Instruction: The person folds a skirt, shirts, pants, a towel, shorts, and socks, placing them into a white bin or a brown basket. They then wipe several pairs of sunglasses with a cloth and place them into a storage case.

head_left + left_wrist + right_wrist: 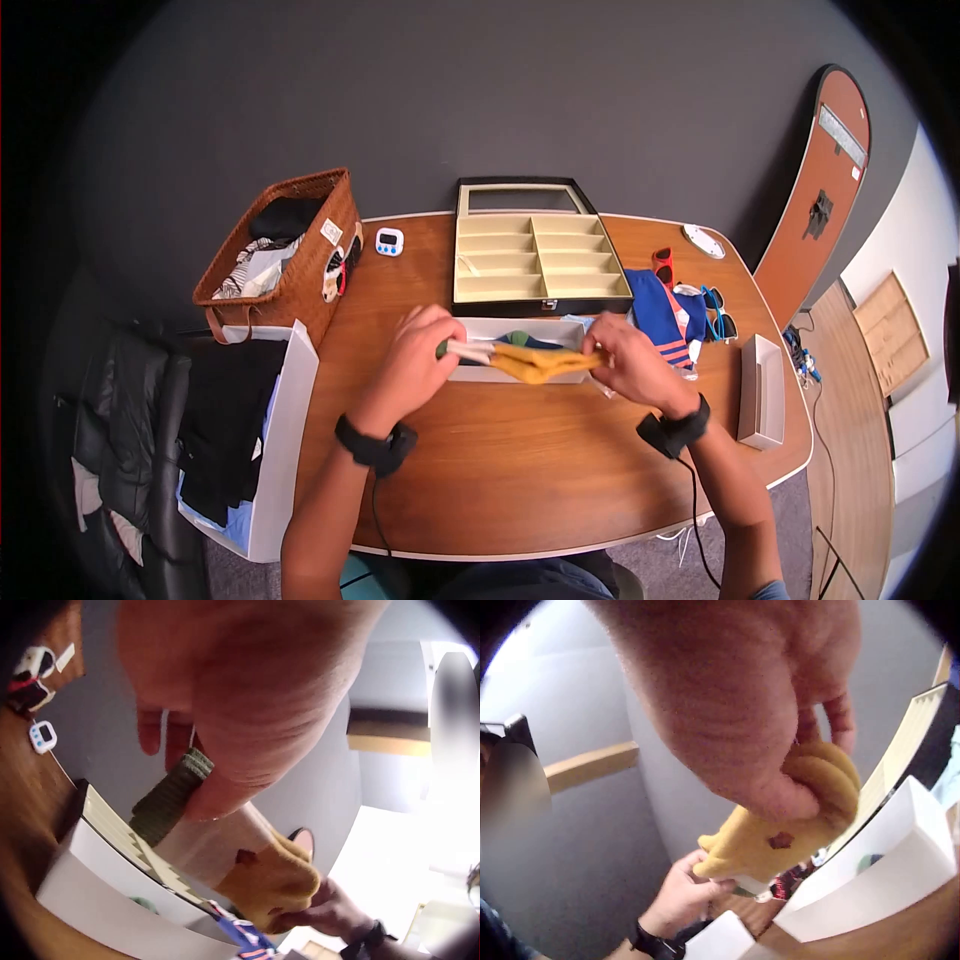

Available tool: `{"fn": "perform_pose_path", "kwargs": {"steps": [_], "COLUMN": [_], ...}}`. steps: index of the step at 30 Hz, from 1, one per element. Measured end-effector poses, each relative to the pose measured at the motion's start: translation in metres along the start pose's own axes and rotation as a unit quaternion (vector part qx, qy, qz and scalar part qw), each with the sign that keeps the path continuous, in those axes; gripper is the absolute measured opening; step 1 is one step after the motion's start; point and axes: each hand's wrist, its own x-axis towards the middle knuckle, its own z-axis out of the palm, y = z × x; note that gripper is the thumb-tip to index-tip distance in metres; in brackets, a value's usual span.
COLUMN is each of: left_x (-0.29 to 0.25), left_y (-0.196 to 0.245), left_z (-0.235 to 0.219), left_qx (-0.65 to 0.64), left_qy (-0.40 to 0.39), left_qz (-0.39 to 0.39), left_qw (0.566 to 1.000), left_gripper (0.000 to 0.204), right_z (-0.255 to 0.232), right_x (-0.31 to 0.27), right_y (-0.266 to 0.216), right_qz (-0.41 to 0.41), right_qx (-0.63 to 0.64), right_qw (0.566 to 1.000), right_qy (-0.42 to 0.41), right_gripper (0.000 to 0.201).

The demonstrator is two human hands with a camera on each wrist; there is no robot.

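Note:
A pair of socks (540, 362), yellow at one end with a pale middle and a green ribbed cuff (172, 796), stretches between both hands. My left hand (412, 355) pinches the cuff end between thumb and fingers. At the other end, my right hand (640, 365) grips the folded yellow part (780, 840), which carries a small dark reddish patch. The socks hang over a narrow white box (485, 328), overlapping its front in the head view. Inside that box lies something green (517, 338) beside dark blue fabric, partly hidden by the socks.
Behind the box stands an open compartment case (540, 262) with its lid raised. A wicker basket (318, 290), a timer (389, 241) and a white box (285, 450) of dark clothes are left. Blue striped fabric (652, 303), red sunglasses (663, 266), blue sunglasses (713, 315) and another white box (763, 395) are right.

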Motion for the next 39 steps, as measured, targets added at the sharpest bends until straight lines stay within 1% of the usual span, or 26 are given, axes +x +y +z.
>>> {"fn": "perform_pose_path", "kwargs": {"steps": [2, 4, 5, 6, 8, 10, 13, 14, 15, 16, 19, 21, 22, 23, 24, 26, 27, 28, 29, 30, 31, 32, 33, 35, 37, 39], "left_x": [0.013, 0.019, 0.017, 0.014, 0.012, 0.012, 0.018, 0.018, 0.017, 0.017, 0.023, 0.029, 0.030, 0.030, 0.029, 0.024, 0.020, 0.016, 0.013, 0.011, 0.008, 0.006, 0.005, 0.003, -0.002, -0.005], "left_y": [-0.015, -0.033, -0.045, -0.050, -0.058, -0.059, -0.050, -0.051, -0.052, -0.055, -0.054, -0.048, -0.048, -0.050, -0.053, -0.061, -0.063, -0.064, -0.064, -0.065, -0.065, -0.065, -0.064, -0.062, -0.074, -0.080], "left_z": [0.008, 0.020, 0.029, 0.033, 0.038, 0.042, 0.050, 0.057, 0.063, 0.068, 0.069, 0.059, 0.056, 0.051, 0.047, 0.043, 0.042, 0.041, 0.042, 0.043, 0.045, 0.046, 0.046, 0.046, 0.053, 0.059], "left_qx": [0.010, 0.078, 0.110, 0.109, 0.134, 0.131, 0.134, 0.154, 0.173, 0.173, 0.146, 0.032, 0.033, -0.002, -0.037, -0.001, 0.041, 0.084, 0.097, 0.097, 0.066, 0.035, 0.035, 0.010, 0.011, 0.012], "left_qy": [0.005, -0.051, -0.082, -0.082, -0.207, -0.195, -0.185, -0.231, -0.276, -0.277, -0.284, -0.267, -0.267, -0.169, -0.072, -0.081, -0.078, -0.074, -0.095, -0.095, -0.105, -0.115, -0.115, -0.119, -0.123, -0.129], "left_qz": [-0.002, 0.019, 0.024, 0.024, -0.036, -0.027, -0.035, -0.029, -0.024, -0.023, -0.041, -0.087, -0.086, -0.077, -0.068, -0.081, -0.067, -0.053, -0.076, -0.077, -0.109, -0.142, -0.144, -0.179, -0.185, -0.190], "left_qw": [1.000, 0.995, 0.990, 0.990, 0.968, 0.972, 0.973, 0.960, 0.945, 0.945, 0.947, 0.959, 0.959, 0.983, 0.994, 0.993, 0.994, 0.992, 0.988, 0.988, 0.986, 0.983, 0.982, 0.977, 0.975, 0.973], "left_gripper": [0.013, 0.015, 0.022, 0.022, 0.028, 0.028, 0.020, 0.018, 0.018, 0.018, 0.018, 0.016, 0.016, 0.014, 0.014, 0.014, 0.015, 0.015, 0.017, 0.017, 0.018, 0.020, 0.020, 0.021, 0.024, 0.027], "right_z": [0.006, 0.021, 0.027, 0.032, 0.035, 0.031, 0.043, 0.049, 0.054, 0.059, 0.061, 0.057, 0.054, 0.051, 0.049, 0.046, 0.043, 0.045, 0.049, 0.052, 0.058, 0.064, 0.068, 0.068, 0.068, 0.069], "right_x": [0.021, 0.030, 0.030, 0.027, 0.027, 0.031, 0.041, 0.043, 0.046, 0.047, 0.050, 0.051, 0.052, 0.052, 0.052, 0.055, 0.059, 0.062, 0.062, 0.060, 0.057, 0.053, 0.050, 0.047, 0.046, 0.045], "right_y": [0.018, 0.040, 0.041, 0.047, 0.049, 0.039, 0.034, 0.035, 0.036, 0.039, 0.047, 0.045, 0.046, 0.048, 0.052, 0.057, 0.053, 0.052, 0.050, 0.050, 0.053, 0.053, 0.054, 0.046, 0.041, 0.042], "right_qz": [-0.037, -0.079, -0.066, -0.066, -0.060, -0.046, -0.039, -0.038, 0.012, 0.064, 0.042, 0.037, 0.030, 0.023, 0.025, 0.095, 0.119, 0.117, 0.129, 0.141, 0.141, 0.120, 0.099, 0.101, 0.103, 0.139], "right_qx": [-0.073, -0.149, -0.221, -0.221, -0.245, -0.251, -0.121, -0.122, -0.123, -0.123, -0.109, -0.103, -0.124, -0.144, -0.143, -0.179, -0.245, -0.246, -0.264, -0.281, -0.281, -0.331, -0.381, -0.395, -0.411, -0.389], "right_qw": [0.997, 0.985, 0.970, 0.970, 0.957, 0.953, 0.989, 0.989, 0.982, 0.967, 0.975, 0.977, 0.981, 0.983, 0.983, 0.974, 0.948, 0.948, 0.939, 0.928, 0.928, 0.921, 0.910, 0.906, 0.900, 0.906], "right_qy": [0.010, -0.027, -0.077, -0.078, -0.146, -0.162, -0.073, -0.072, -0.143, -0.212, -0.190, -0.183, -0.148, -0.114, -0.115, -0.097, -0.164, -0.162, -0.179, -0.198, -0.199, -0.166, -0.131, -0.116, -0.100, -0.095], "right_gripper": [0.023, 0.021, 0.018, 0.018, 0.026, 0.024, 0.011, 0.011, 0.011, 0.012, 0.016, 0.015, 0.015, 0.014, 0.014, 0.016, 0.018, 0.018, 0.019, 0.020, 0.020, 0.021, 0.022, 0.020, 0.019, 0.020]}}
